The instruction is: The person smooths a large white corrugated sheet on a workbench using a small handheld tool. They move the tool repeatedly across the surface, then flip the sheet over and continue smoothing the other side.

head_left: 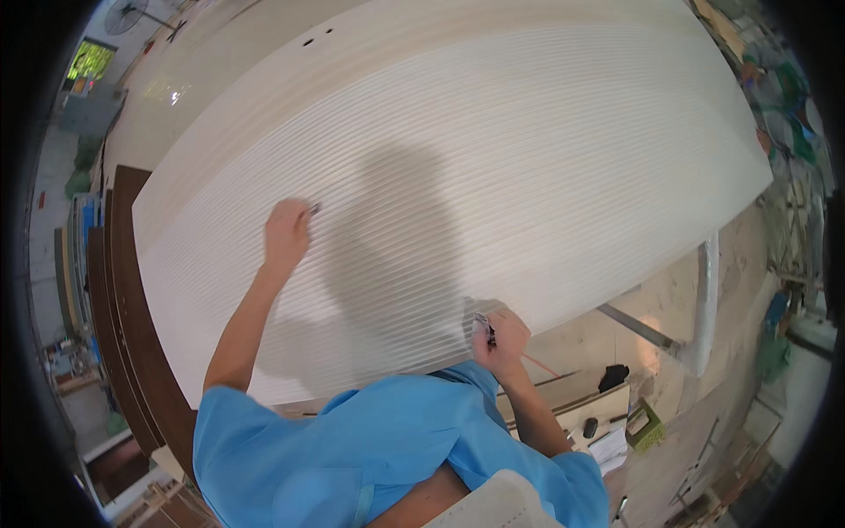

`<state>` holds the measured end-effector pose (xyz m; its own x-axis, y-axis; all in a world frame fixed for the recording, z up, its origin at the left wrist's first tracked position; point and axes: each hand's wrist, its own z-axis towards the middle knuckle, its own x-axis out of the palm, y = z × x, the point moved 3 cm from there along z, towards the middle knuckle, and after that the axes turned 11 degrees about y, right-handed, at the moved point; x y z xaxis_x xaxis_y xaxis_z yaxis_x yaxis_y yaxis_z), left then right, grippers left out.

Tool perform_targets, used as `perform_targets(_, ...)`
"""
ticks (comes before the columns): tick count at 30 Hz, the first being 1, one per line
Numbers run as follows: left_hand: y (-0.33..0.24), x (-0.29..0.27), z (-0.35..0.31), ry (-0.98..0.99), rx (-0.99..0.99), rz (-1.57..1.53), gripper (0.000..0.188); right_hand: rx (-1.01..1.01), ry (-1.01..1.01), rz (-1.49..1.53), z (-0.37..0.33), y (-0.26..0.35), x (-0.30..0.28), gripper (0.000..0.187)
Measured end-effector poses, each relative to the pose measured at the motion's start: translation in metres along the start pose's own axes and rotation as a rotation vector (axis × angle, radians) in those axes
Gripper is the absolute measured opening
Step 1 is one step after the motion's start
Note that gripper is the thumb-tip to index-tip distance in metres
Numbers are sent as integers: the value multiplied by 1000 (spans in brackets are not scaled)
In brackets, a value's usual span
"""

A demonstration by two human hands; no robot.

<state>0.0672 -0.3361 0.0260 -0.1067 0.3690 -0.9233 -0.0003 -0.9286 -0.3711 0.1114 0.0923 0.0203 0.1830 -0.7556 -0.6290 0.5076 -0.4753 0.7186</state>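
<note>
The person's left hand (287, 234) is curled, thumb and fingertips pinching a small metal piece (314, 209); what it is exactly is too small to tell. The right hand (506, 341) is closed around a pale, crumpled-looking item (481, 326) with a dark part, its shape partly hidden by the fingers. If the metal piece has a hard edge, it could scratch the white ribbed panel (581, 167), should the left hand drop or tilt against it. The shadow (396, 238) of the head and body, cast across the panel's ribs, may hide a flaw or a mark there. An arm stretched this far might also drag its sleeve over the panel's near edge.

The panel lies beneath the left hand, which is over its left part, well in from the near edge; whether the skin touches the ribs cannot be told. The right hand is at the panel's near edge, right of the shadow. The blue shirt (396, 431) is close against that same edge.

Farther out, dark brown boards (132, 326) stand beyond the panel's left end. Past its near right side are a metal bar (641, 326), a black cloth-like bundle (613, 378) and a green box (645, 426). Two dark holes (308, 42) show near the panel's far edge.
</note>
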Motion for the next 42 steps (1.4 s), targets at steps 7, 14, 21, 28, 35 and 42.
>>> perform_targets(7,-211,132,220,-4,370,-101,8,-23,-76,-25,-3,-4,-1,24)
perform_targets(14,-323,169,315,89,340,-222,12,5,-136,-38,-2,-3,1,27)
perform_targets(21,-159,105,177,-12,375,-167,7,-26,-121,-21,-5,-7,0,27)
perform_targets(28,-20,8,39,98,-192,-288,6,13,-92,-23,-6,-8,0,21)
perform_targets(35,-17,16,52,24,-36,-104,4,14,-2,-38,-7,-6,-1,14)
perform_targets(42,-149,91,171,18,358,-193,13,28,32,-62,-8,-7,0,16)
